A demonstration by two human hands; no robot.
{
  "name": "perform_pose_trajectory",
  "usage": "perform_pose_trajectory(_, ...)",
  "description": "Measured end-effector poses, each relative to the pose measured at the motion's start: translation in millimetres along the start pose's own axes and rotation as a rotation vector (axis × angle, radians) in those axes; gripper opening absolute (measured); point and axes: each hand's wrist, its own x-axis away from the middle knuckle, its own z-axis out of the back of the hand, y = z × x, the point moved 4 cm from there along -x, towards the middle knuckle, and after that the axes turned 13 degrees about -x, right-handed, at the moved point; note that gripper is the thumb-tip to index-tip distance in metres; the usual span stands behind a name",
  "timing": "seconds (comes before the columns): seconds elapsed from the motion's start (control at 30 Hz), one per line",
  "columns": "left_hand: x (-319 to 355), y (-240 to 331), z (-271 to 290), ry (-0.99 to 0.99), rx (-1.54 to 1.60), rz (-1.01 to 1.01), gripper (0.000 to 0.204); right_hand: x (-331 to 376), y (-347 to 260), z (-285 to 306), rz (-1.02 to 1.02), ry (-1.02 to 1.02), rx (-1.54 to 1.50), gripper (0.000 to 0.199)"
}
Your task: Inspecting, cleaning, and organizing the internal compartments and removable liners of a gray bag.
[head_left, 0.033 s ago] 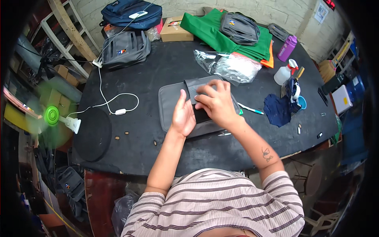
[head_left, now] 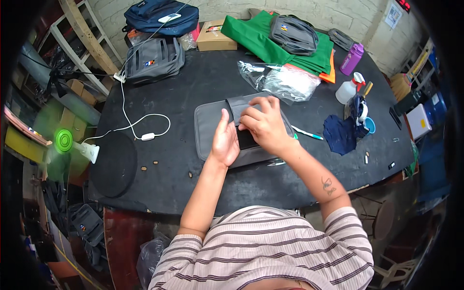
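Grey padded case (head_left: 210,130) flat on black round table (head_left: 193,82), near centre, just in front of seated person. Left hand (head_left: 224,140) laid on case, palm down, fingers stretched out and together, thumb raised; pressing, not gripping. Right hand (head_left: 263,125) curled over case's upper right part, fingertips pinching folded grey flap (head_left: 238,107); dark rectangular opening or insert (head_left: 246,140) partly visible under that hand, exact nature unclear. Hands close together, touching or nearly so at thumb side.

Around case: crumpled clear plastic bag (head_left: 285,79) just behind; teal pen (head_left: 307,133) just right, beside right wrist; dark blue cloth (head_left: 340,135) further right; white spray bottle (head_left: 349,89) and purple bottle (head_left: 351,59) toward far right edge. Green fabric (head_left: 256,36) at far side with small grey bag (head_left: 292,34) lying on it. Cardboard box (head_left: 212,36) left of fabric. Grey backpack (head_left: 152,60) and blue backpack (head_left: 159,17) at far left. White cable (head_left: 130,123) running across left part of table. Black round disc (head_left: 113,164) at near left edge. Green fan (head_left: 64,141) off table's left side.
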Motion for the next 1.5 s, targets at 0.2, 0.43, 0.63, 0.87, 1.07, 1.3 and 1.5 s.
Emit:
perform_pose_trajectory(0.2, 3.7, -2.6, 1.5, -0.076, -0.014, -0.016, 0.086, -32.8, 41.1, -22.6, -0.276, -0.242, -0.22, 0.007)
perform_pose_trajectory(0.43, 15.3, -48.4, 1.4, -0.268, 0.352, 0.32, 0.091, -106.3, 104.3, -9.5, -0.357, -0.261, -0.471, 0.023)
perform_pose_trajectory(0.63, -29.6, 1.8, 21.5, -0.228, 0.495, 0.281, 0.076, -97.1, 59.4, 8.4, -0.366, -0.356, -0.586, 0.022)
perform_pose_trajectory(0.87, -72.3, 2.8, 40.4, 0.012, 0.066, 0.277, 0.041, -42.7, 3.3, 40.6, -0.332, -0.348, -0.687, 0.006)
perform_pose_trajectory(1.07, -83.8, 12.3, 48.1, 0.09, 0.412, 0.433, 0.047, 23.1, -16.5, 33.2, -0.03, -0.25, -0.49, 0.013)
perform_pose_trajectory(1.3, -98.8, 9.3, 51.5, 0.182, 0.423, 0.506, 0.043, 65.7, -27.2, 16.1, 0.052, -0.137, -0.281, 0.016)
perform_pose_trajectory(1.5, -98.5, 6.4, 53.6, 0.147, 0.447, 0.494, 0.042, 80.5, -32.2, 4.6, 0.011, -0.019, -0.262, 0.014)
